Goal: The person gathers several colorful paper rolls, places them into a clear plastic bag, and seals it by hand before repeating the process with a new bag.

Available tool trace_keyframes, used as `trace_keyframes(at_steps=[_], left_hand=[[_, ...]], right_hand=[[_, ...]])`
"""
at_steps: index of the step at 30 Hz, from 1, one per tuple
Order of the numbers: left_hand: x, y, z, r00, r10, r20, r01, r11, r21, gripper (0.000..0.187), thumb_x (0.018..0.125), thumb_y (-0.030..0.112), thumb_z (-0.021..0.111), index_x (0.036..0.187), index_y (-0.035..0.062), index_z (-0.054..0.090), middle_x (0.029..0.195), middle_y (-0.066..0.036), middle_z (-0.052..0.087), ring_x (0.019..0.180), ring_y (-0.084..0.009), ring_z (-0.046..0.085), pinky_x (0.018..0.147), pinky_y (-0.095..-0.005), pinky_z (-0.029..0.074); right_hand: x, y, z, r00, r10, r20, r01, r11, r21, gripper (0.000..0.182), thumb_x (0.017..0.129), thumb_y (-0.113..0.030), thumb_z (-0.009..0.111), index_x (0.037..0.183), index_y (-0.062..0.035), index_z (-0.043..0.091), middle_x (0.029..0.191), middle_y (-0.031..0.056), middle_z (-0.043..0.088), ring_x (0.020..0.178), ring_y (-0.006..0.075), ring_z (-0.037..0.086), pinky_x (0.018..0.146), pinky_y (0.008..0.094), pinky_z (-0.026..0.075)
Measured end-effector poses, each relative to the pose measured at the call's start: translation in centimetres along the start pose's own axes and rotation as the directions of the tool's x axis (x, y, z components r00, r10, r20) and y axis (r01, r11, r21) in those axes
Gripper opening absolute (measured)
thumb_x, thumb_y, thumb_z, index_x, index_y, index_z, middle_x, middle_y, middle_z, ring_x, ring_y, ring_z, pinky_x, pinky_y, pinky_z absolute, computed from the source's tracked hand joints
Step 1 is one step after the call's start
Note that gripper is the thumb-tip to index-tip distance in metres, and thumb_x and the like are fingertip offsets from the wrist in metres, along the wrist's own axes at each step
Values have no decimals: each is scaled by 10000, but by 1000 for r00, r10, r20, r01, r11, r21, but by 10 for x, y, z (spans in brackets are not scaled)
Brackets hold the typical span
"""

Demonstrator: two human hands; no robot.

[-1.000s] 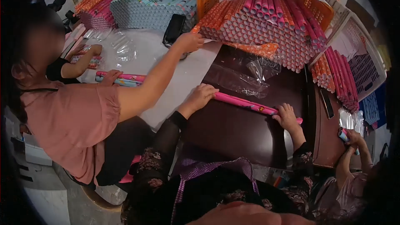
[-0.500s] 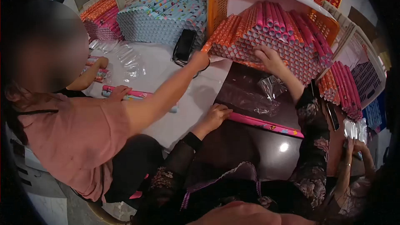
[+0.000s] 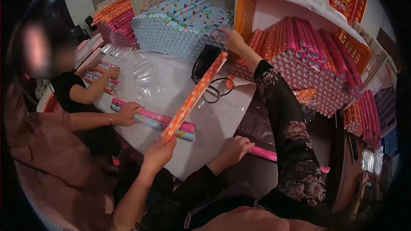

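Note:
My left hand [image 3: 235, 150] is closed around the near end of a pink patterned paper roll [image 3: 263, 153] lying on the dark tabletop. My right arm reaches far across, its sleeve covering part of that roll. At the right end of a stack of light blue patterned rolls [image 3: 184, 21], my right hand [image 3: 234, 42] has its fingers stretched out, the fingertips right at the rolls. Just left of my arm, a co-worker's hand [image 3: 159, 152] holds up an orange patterned roll [image 3: 195, 96]. The co-worker's other hand [image 3: 128, 113] rests on a pink and a blue roll [image 3: 182, 134].
Orange and pink rolls [image 3: 308, 64] are piled by an orange crate [image 3: 244, 13] at the right. A black object [image 3: 208, 60] and a dark loop [image 3: 218, 90] lie near my right forearm. Clear plastic wrappers [image 3: 145, 75] cover part of the white sheet. Another person handles wrapped rolls [image 3: 100, 77] farther left.
My right hand has moved left from the orange and pink pile to the blue stack. The co-worker has drawn an orange roll out toward themselves. My left hand stays on the pink roll.

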State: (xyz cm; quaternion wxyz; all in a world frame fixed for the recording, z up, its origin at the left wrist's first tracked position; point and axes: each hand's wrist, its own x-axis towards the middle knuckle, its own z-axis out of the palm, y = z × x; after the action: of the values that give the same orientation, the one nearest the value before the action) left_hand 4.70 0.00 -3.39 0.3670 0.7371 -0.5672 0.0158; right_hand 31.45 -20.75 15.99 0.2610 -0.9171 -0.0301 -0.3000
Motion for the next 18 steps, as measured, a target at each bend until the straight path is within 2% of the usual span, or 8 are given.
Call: trace_keyframes(at_steps=[1,2,3,5,9,12,14,18], left_hand=[[-1,0,-1,1000,-2,-3,2,1000,0,255,844,187,653,1090,125,675,1045,-30,611,970,-267,555,827,-394,463],[-2,0,-2,1000,8,-12,-8,1000,-8,257,847,177,649,1095,115,672,1046,-33,610,977,-264,550,837,-388,455],[-2,1,-3,1000,17,-21,-17,1000,-17,258,851,167,646,1100,106,670,1046,-36,610,983,-261,544,847,-382,447],[1,7,-13,998,36,-48,-39,997,-65,246,855,129,636,1093,73,664,1034,-42,606,979,-253,533,859,-370,432],[-2,-7,4,992,57,-113,-72,989,-129,245,850,112,633,1089,64,661,1041,-43,600,985,-249,527,858,-362,432],[-3,1,-10,998,13,-53,-18,995,-97,248,860,119,619,1100,69,657,1060,-39,595,1006,-243,524,862,-359,430],[-2,4,-20,999,14,33,-13,999,-43,257,872,143,607,1118,82,652,1071,-33,591,1021,-235,524,864,-348,425],[-6,-4,-3,998,27,-53,-27,1000,-2,263,882,167,598,1130,98,650,1068,-24,590,1024,-224,524,865,-339,421]], right_hand=[[6,-2,8,998,-60,-18,56,980,-190,371,853,-173,601,1207,-65,591,1034,244,634,966,411,610,831,464,493],[14,2,22,999,-47,8,47,968,-245,380,855,-186,600,1224,-101,568,1064,261,600,992,444,583,847,513,478],[21,7,35,999,-46,12,48,969,-244,380,855,-186,600,1224,-101,568,1064,261,600,992,444,583,847,513,478],[31,6,53,996,-51,76,74,940,-334,361,910,-287,618,1205,-98,537,1118,218,543,1092,438,546,856,510,487],[36,-6,65,996,11,92,28,910,-413,394,876,-302,669,1149,-47,544,1119,217,548,1063,423,575,837,482,516],[41,-6,70,991,-5,136,69,883,-465,421,851,-298,699,1096,5,542,1107,220,548,1030,396,606,805,443,543],[41,-12,68,990,-17,143,87,860,-503,338,883,-232,656,1065,28,542,1077,245,574,988,380,634,777,421,560],[59,10,82,986,-59,158,138,818,-559,234,911,-145,585,1041,47,557,1047,262,605,961,363,651,773,407,569]])
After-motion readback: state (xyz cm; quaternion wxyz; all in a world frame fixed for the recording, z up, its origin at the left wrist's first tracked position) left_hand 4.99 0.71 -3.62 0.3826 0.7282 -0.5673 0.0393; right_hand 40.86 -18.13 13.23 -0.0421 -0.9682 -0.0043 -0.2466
